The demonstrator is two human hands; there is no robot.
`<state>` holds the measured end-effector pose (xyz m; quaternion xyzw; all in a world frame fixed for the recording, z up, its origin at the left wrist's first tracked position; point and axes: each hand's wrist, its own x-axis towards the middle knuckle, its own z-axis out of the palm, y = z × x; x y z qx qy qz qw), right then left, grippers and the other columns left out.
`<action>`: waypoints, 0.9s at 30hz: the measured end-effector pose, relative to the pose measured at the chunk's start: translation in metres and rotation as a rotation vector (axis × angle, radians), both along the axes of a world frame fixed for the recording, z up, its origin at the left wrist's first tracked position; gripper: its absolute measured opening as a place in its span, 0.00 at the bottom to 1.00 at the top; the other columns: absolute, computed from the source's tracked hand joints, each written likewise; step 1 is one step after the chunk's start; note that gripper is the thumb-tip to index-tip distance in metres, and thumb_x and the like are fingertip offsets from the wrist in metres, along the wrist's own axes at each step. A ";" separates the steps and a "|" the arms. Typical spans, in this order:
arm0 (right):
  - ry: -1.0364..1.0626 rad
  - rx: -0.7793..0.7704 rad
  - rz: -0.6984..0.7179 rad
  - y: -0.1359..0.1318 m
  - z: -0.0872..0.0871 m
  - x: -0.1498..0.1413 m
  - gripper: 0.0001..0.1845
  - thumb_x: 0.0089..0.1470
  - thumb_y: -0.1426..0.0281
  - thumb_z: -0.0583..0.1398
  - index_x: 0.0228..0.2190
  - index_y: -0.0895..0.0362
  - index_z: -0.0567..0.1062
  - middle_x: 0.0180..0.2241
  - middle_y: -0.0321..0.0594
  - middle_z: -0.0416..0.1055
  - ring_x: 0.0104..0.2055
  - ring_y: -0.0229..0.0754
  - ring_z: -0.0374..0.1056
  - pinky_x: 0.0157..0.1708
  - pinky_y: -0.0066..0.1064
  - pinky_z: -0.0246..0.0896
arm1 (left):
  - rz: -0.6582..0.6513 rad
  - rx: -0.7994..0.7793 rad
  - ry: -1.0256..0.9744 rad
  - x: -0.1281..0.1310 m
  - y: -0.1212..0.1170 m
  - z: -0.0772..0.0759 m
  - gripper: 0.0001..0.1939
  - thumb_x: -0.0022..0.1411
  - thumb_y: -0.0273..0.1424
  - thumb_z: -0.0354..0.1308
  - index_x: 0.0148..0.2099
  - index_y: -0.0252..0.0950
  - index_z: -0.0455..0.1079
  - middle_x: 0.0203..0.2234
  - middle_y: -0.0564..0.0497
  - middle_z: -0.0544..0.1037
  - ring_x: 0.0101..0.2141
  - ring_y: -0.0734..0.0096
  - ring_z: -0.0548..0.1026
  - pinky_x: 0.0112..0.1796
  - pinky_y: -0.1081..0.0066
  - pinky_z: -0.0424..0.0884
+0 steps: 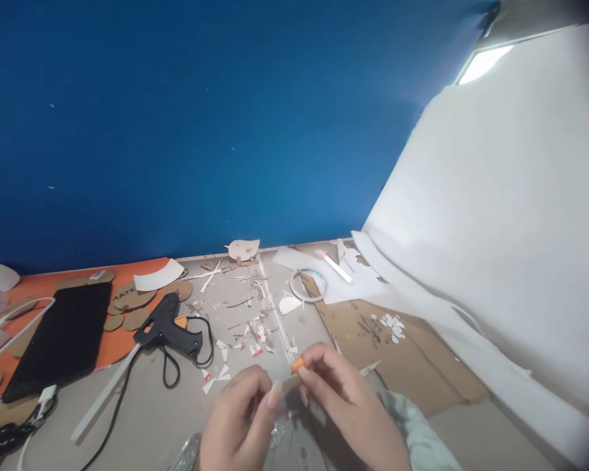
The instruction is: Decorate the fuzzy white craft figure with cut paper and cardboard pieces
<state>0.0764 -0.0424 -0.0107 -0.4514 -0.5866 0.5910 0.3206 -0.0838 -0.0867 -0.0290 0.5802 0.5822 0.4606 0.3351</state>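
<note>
My left hand [243, 418] is closed, its thumb and fingers pinching one end of a small brown cardboard strip [290, 383]. The other end reaches the fingertips of my right hand [346, 402], which is also closed in a pinch. A small orange piece [298, 364] shows at the right fingertips; I cannot make out what it is. Under the hands lies crumpled clear plastic [277, 434]. Small white and red paper scraps [223, 373] are scattered just beyond my left hand.
On the left are a black glue gun [171, 332] with its cord, a black tablet [61, 337] and cardboard discs [136, 297] on orange sheet. A bird cutout [244, 249] stands at the back. A tape roll [308, 286], white ovals [392, 326] and brown cardboard [422, 360] lie right.
</note>
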 end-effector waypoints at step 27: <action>0.040 0.069 0.017 0.012 -0.002 0.004 0.15 0.59 0.60 0.54 0.45 0.54 0.64 0.31 0.35 0.71 0.28 0.35 0.64 0.31 0.28 0.57 | -0.114 -0.459 1.063 -0.046 0.003 0.038 0.17 0.42 0.47 0.59 0.26 0.38 0.68 0.27 0.45 0.76 0.31 0.51 0.74 0.31 0.62 0.61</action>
